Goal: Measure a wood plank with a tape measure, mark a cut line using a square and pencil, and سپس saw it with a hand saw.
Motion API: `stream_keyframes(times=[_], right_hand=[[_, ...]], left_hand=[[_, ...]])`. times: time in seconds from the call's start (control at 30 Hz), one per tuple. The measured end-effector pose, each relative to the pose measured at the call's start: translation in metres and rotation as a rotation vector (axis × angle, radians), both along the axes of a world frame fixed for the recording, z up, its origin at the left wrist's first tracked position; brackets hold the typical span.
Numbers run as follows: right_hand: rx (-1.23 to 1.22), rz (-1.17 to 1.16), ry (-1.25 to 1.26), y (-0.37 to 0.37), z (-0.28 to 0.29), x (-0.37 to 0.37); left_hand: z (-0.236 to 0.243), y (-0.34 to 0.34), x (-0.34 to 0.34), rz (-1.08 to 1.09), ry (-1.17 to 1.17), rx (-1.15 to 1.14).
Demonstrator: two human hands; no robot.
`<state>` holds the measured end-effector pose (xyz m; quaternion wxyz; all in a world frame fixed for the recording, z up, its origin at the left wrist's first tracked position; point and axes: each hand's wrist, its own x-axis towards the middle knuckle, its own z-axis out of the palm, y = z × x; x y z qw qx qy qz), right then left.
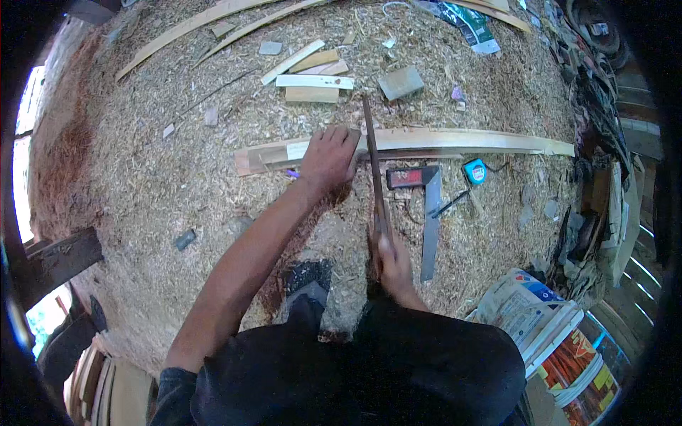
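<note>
My left hand (328,160) is closed over a pale wooden plank (483,140) that lies crosswise on the wood shavings. A small brown block edge (353,150) shows beside its fingers. My right hand (395,270) grips the near end of a handsaw (375,163), whose long brown blade is seen edge-on and crosses the plank just right of my left hand. The saw's handle is mostly hidden by the fingers. To the right of the saw lie a try square (430,227), a blue tape measure (475,171) and a dark pencil or marker (450,204).
Short wood offcuts (312,94), a grey block (401,83) and long curved strips (192,25) lie farther off. A green plastic bag (465,25) is at the top. Buckets (529,312) stand at the lower right. My shoe (309,278) is below the plank.
</note>
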<state>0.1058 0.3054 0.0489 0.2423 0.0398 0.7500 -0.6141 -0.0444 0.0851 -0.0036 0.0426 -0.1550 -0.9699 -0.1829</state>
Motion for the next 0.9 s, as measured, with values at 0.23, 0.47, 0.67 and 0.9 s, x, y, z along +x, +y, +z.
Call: stream_keyframes(times=[0.23, 0.47, 0.67, 0.9], right_hand=[[-0.080, -0.004, -0.151, -0.014, 0.012, -0.045], [-0.070, -0.129, -0.024, 0.004, 0.003, 0.022], [0.040, 0.026, -0.039, -0.015, 0.006, -0.055], [-0.097, -0.065, -0.170, 0.005, 0.019, 0.007]], left_hand=[[0.006, 0.000, -0.002, 0.004, -0.031, 0.019], [0.004, 0.006, -0.002, -0.002, -0.016, 0.050], [0.007, 0.001, -0.003, 0.006, -0.008, 0.036], [0.005, 0.003, 0.001, 0.026, 0.002, 0.064]])
